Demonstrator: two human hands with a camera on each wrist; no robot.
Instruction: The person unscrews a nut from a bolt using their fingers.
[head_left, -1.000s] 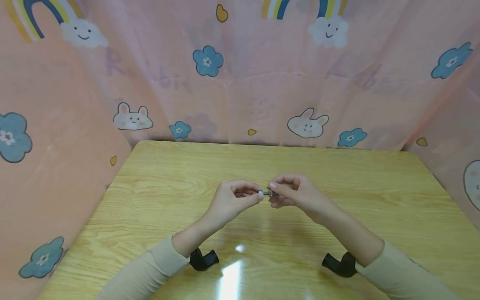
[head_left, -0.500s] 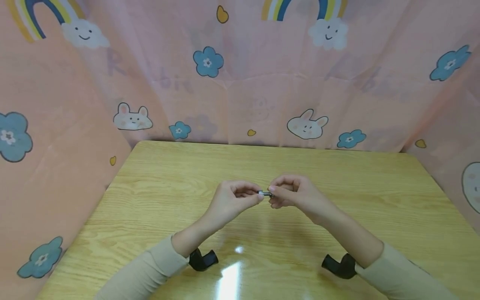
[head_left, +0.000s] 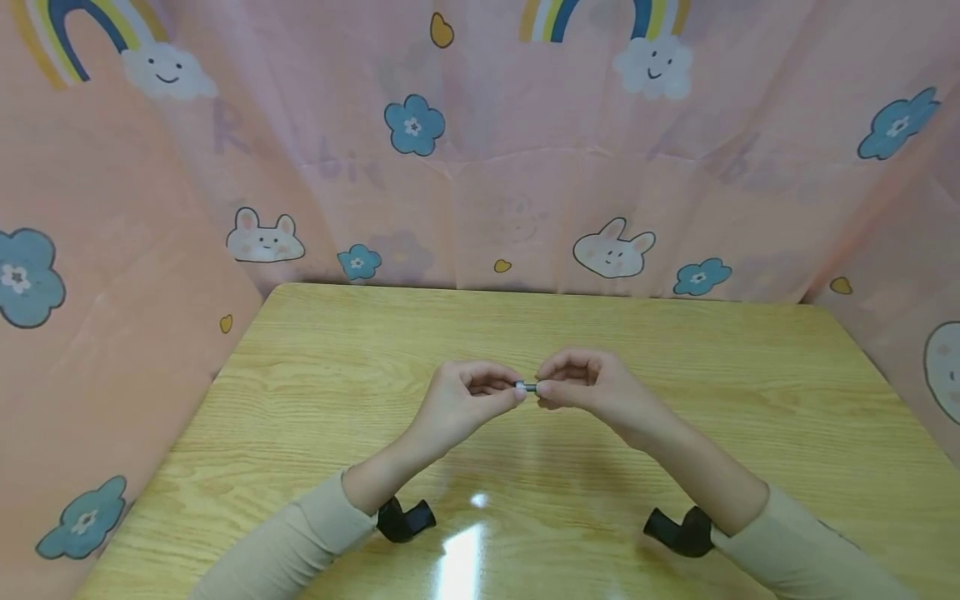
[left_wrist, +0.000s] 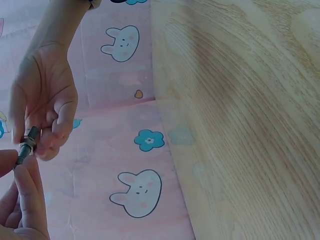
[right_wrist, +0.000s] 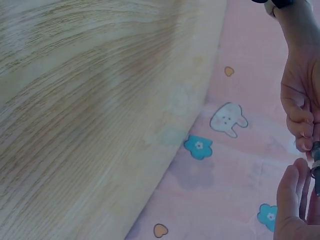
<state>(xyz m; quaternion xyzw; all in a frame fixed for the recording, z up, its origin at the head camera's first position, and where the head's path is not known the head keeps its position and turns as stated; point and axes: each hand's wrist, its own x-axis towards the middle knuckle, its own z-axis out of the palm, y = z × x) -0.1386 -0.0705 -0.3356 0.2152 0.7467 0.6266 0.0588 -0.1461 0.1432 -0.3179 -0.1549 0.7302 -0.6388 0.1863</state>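
Note:
A small metal bolt (head_left: 529, 387) is held level above the table, between the two hands in the head view. My left hand (head_left: 465, 400) pinches its left end between thumb and fingers. At the other end, my right hand (head_left: 588, 385) has its thumb and fingertips around the nut, which they cover in the head view. The left wrist view shows the nut (left_wrist: 27, 143) threaded partway along the bolt's shank, with the shank tip sticking out beyond it. In the right wrist view the nut (right_wrist: 315, 169) and bolt are cut off by the frame's edge.
A wood-grain table (head_left: 337, 350) lies under both hands. Pink printed cloth (head_left: 480, 183) hangs behind it and along both sides. Black wrist-worn devices (head_left: 405, 521) sit below each wrist, close to the tabletop.
My right thumb and fingertips have shifted slightly left over the nut, which showed between them a second ago. The left hand has stayed still, gripping the bolt.

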